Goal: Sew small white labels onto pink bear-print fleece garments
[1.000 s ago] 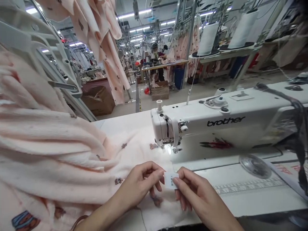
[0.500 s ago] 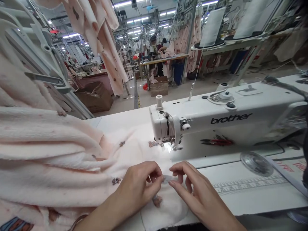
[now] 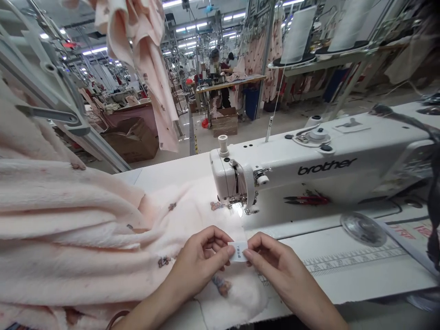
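A small white label (image 3: 238, 252) with dark printing is stretched between my two hands, just in front of the sewing machine's needle area. My left hand (image 3: 208, 254) pinches its left end between thumb and fingers. At the opposite end my right hand (image 3: 270, 256) grips it the same way. Under and behind the hands lies pale pink fleece fabric (image 3: 192, 211) with small printed bear figures; part of it reaches the presser foot. The white sewing machine (image 3: 285, 169), marked "brother", stands beyond, its lamp lit over the needle.
Red-handled thread snips (image 3: 307, 200) lie on the machine bed. A clear round dish (image 3: 363, 229) and printed paper (image 3: 409, 236) sit at the right. Thread cones (image 3: 298, 36) stand behind. Bunched fleece fills the left, and pink pieces (image 3: 151, 68) hang above.
My right hand has closed on the label's right end, and the label now faces me flat with its print showing. The view has shifted slightly.
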Demonstrator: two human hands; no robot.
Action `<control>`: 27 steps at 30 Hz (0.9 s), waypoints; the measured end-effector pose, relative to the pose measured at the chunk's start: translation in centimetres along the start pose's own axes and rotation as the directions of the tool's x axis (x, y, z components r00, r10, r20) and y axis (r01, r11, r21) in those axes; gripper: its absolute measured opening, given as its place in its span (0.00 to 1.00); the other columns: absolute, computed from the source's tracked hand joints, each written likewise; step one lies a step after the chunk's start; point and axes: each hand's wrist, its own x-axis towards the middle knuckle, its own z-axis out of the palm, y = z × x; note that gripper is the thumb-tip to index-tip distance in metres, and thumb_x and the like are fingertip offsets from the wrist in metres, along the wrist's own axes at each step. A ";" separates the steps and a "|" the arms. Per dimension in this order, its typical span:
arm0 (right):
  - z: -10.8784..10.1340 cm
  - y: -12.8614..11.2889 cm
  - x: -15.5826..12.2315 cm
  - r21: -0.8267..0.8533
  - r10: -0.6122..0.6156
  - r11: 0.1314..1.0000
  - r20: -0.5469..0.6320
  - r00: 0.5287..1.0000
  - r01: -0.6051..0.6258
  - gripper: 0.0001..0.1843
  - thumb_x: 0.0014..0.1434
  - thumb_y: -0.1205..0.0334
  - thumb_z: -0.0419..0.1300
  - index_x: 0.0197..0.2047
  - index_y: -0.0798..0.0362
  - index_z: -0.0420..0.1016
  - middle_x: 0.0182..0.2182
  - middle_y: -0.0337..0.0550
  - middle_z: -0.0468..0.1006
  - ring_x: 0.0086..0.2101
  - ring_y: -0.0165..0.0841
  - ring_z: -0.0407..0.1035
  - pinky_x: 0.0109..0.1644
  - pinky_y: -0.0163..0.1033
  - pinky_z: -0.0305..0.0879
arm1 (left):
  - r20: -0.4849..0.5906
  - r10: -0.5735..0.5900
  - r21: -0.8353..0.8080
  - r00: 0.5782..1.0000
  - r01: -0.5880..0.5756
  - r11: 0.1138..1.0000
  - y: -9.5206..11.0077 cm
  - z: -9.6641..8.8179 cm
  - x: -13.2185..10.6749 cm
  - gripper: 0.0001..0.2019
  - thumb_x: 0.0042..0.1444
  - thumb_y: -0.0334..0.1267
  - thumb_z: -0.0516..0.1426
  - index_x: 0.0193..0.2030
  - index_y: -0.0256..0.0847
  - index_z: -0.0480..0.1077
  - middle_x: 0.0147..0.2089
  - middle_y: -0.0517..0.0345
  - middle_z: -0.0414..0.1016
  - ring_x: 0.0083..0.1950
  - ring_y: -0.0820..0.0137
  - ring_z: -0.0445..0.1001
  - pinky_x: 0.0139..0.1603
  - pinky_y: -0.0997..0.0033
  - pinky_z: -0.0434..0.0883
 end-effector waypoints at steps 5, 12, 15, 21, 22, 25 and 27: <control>-0.1 -0.7 -0.2 -0.079 0.009 0.997 -0.026 1.000 -0.011 0.16 0.60 0.48 0.56 0.31 0.52 0.67 0.27 0.36 0.66 0.29 0.29 0.60 0.34 0.34 0.54 | -0.016 -0.030 -0.018 0.999 0.030 0.999 -0.4 0.1 0.1 0.16 0.52 0.47 0.62 0.33 0.33 0.67 0.24 0.57 0.70 0.28 0.74 0.69 0.31 0.77 0.68; -0.3 -0.2 -0.5 -0.304 -0.140 0.945 -0.051 0.989 0.119 0.09 0.62 0.54 0.53 0.41 0.49 0.68 0.36 0.38 0.69 0.32 0.30 0.61 0.36 0.35 0.58 | -0.012 0.121 0.335 0.993 -0.110 0.936 -0.7 -0.1 -0.4 0.08 0.57 0.41 0.56 0.33 0.37 0.67 0.27 0.58 0.70 0.30 0.73 0.70 0.32 0.75 0.66; -0.1 -0.4 -0.5 -0.462 -0.287 0.848 0.008 0.958 0.258 0.07 0.62 0.60 0.51 0.41 0.49 0.68 0.38 0.40 0.68 0.38 0.32 0.63 0.40 0.36 0.58 | 0.142 0.335 0.654 0.931 -0.343 0.674 -0.4 -0.1 -1.1 0.03 0.56 0.33 0.54 0.32 0.38 0.67 0.30 0.59 0.71 0.31 0.73 0.69 0.32 0.75 0.64; 1.2 -0.1 0.2 -0.001 -0.107 0.994 -0.009 0.994 0.107 0.10 0.62 0.55 0.55 0.33 0.52 0.66 0.26 0.36 0.67 0.29 0.28 0.62 0.33 0.34 0.56 | -0.028 0.301 0.446 0.953 -0.258 0.857 0.0 0.0 -1.2 0.11 0.54 0.42 0.60 0.41 0.40 0.68 0.39 0.56 0.73 0.38 0.71 0.71 0.39 0.73 0.68; 1.4 0.2 0.3 0.150 -0.060 0.987 -0.013 0.998 0.062 0.11 0.61 0.53 0.57 0.34 0.52 0.65 0.26 0.36 0.68 0.28 0.28 0.62 0.33 0.33 0.56 | -0.046 0.216 0.339 0.975 -0.188 0.922 -0.1 -0.1 -1.0 0.14 0.53 0.45 0.61 0.41 0.40 0.68 0.39 0.55 0.73 0.37 0.71 0.71 0.39 0.73 0.69; 1.6 0.9 0.2 0.385 0.016 0.922 0.043 0.999 -0.031 0.16 0.59 0.49 0.60 0.36 0.53 0.63 0.27 0.38 0.72 0.27 0.27 0.62 0.31 0.33 0.55 | 0.010 0.068 0.089 0.998 -0.069 0.994 -0.6 -0.2 -0.5 0.16 0.54 0.48 0.60 0.38 0.37 0.67 0.35 0.54 0.72 0.33 0.71 0.71 0.34 0.74 0.68; 1.5 1.0 -0.1 0.341 0.013 0.940 0.055 0.998 -0.031 0.16 0.59 0.49 0.60 0.37 0.53 0.64 0.30 0.39 0.73 0.29 0.28 0.63 0.33 0.33 0.57 | 0.023 0.047 0.032 0.999 -0.048 0.998 -0.7 -0.2 -0.3 0.15 0.55 0.48 0.59 0.35 0.36 0.66 0.31 0.55 0.71 0.32 0.72 0.70 0.32 0.75 0.66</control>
